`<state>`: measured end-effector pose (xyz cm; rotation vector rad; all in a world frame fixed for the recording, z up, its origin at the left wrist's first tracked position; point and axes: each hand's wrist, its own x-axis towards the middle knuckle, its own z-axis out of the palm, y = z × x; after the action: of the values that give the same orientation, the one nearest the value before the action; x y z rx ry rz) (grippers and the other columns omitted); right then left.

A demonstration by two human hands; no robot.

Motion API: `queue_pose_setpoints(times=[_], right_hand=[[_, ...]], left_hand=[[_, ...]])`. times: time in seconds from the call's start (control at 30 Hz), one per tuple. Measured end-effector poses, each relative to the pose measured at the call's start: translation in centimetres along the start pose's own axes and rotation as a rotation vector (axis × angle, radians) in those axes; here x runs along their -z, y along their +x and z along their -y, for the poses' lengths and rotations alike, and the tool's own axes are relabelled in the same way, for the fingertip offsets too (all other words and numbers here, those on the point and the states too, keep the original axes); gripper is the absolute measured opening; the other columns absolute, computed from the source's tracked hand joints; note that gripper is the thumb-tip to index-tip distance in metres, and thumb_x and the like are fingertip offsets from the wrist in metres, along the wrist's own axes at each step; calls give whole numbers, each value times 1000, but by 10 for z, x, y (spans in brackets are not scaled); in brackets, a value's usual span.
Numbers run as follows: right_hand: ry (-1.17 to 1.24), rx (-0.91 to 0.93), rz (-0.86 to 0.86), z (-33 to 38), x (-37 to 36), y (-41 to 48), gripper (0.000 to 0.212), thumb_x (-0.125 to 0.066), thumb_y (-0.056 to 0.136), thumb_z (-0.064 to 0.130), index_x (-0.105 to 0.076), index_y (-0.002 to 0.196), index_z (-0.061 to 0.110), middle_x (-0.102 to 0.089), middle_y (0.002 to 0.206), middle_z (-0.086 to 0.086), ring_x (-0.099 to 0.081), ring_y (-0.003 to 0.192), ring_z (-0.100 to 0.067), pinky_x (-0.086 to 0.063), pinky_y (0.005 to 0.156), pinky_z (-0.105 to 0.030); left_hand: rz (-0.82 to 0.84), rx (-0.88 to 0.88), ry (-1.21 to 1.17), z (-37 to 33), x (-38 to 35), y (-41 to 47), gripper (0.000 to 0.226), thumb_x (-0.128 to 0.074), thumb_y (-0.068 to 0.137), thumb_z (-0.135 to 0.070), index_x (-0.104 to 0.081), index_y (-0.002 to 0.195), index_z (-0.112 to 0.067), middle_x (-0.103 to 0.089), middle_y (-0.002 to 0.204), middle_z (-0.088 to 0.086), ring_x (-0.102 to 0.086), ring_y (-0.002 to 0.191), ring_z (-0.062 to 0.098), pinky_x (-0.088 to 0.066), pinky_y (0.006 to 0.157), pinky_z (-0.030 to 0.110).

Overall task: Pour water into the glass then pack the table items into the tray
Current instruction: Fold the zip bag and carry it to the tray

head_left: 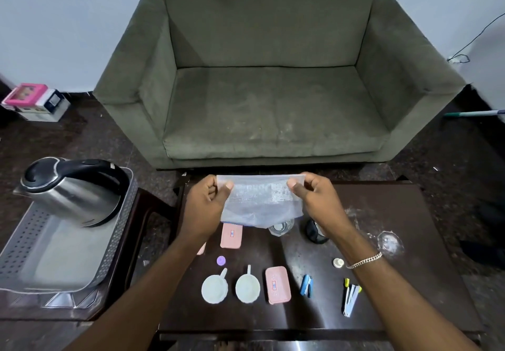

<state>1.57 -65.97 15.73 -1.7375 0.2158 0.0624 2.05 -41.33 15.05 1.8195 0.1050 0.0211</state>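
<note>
My left hand [209, 203] and my right hand [314, 200] pinch the two top corners of a clear plastic bag [259, 203], held stretched above the far side of the dark table [382, 282]. Below the bag stands a glass [281, 227], partly hidden by it. A steel kettle [73, 192] with a black handle sits in the grey perforated tray [32, 241] on a side stand at the left. On the table lie two pink cases [231, 236] [277, 284], two white scoops [214, 287] [247, 286], a purple cap [221, 260], a blue stapler [306, 285] and a white clip tool [351, 297].
A green sofa [267, 77] stands right behind the table. A black round object [314, 231] sits under my right wrist, a small white cap [338, 262] beside it. A wet patch [389, 241] marks the table's right side. Boxes [35, 102] rest on the floor at far left.
</note>
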Motion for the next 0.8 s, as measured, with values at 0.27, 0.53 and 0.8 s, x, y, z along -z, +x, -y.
queue_pose_setpoints(times=[0.27,0.53,0.8], right_hand=[[22,78,-114,-1,-21,-6,33,-64,99,9,-60,128,25,-70,106,-11,-60,84,-23,-55,88,-49],[-82,51,169,5,-33,-12,40,-83,82,0,-80,116,22,-72,123,5,-66,115,-4,-48,112,-39],[-211,47,372,19,-82,-13,66,-79,84,-4,-62,142,22,-56,141,8,-52,130,1,-35,113,-12]], left_hand=[[62,-84,17,-2,-2,-7,26,-82,83,-12,-63,96,-24,-68,98,8,-64,82,14,-50,77,31],[134,-28,78,2,16,-9,49,-75,80,12,-77,117,-20,-65,119,-4,-65,115,13,-52,105,36],[169,18,89,25,80,-18,70,-70,76,-9,-62,140,-34,-59,124,0,-62,121,20,-52,107,49]])
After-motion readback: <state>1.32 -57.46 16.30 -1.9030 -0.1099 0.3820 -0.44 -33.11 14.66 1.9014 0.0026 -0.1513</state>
